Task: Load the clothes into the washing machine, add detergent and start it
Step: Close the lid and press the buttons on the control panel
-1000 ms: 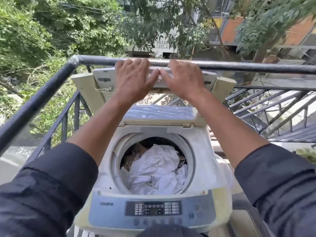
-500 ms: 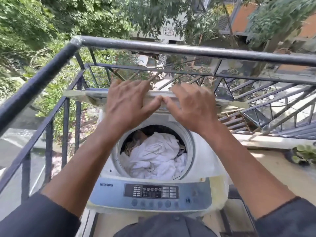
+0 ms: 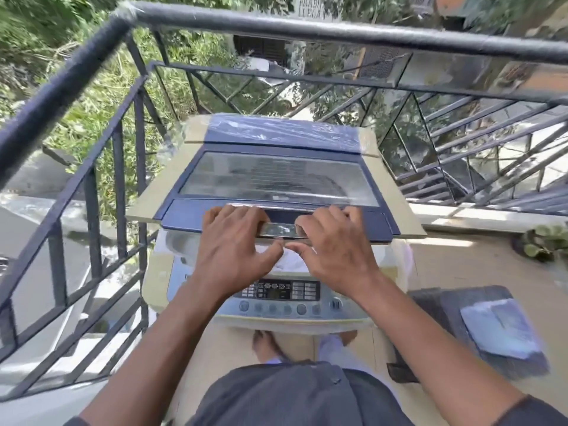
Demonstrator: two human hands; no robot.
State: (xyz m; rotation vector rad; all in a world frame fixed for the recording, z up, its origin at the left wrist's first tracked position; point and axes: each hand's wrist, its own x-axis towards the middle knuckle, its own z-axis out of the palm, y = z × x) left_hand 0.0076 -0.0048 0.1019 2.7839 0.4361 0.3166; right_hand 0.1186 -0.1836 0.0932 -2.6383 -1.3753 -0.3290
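On the balcony, against the railing: washer lid now folded down almost flat over the tub; half a second ago it stood edge-on at rail height, and a second ago fully upright. Clothes, then heaped white in the open drum, show only as a pale sliver under the lid's front edge, between the thumbs. Camera has tipped lower; feet and floor now in view.

Left hand and right hand both lie on the lid's front strip, fingers spread over the top, thumbs hooked beneath the edge, pinching it. Thumb tips nearly meet at centre.

Lid: dark blue frame, rectangular clear window reflecting the rail bars, shiny chrome handle strip between the hands. Rear section wrapped in crinkled clear film. Washer body cream-yellow plastic, boxy. Panel grey-blue, dark display, row of round buttons below, blurred.

Railing dark painted metal, round top bar, flat diagonal slats. Right of washer, a dark block with a glossy pale sheet on top, motion-blurred. Green plant near the ledge at right.
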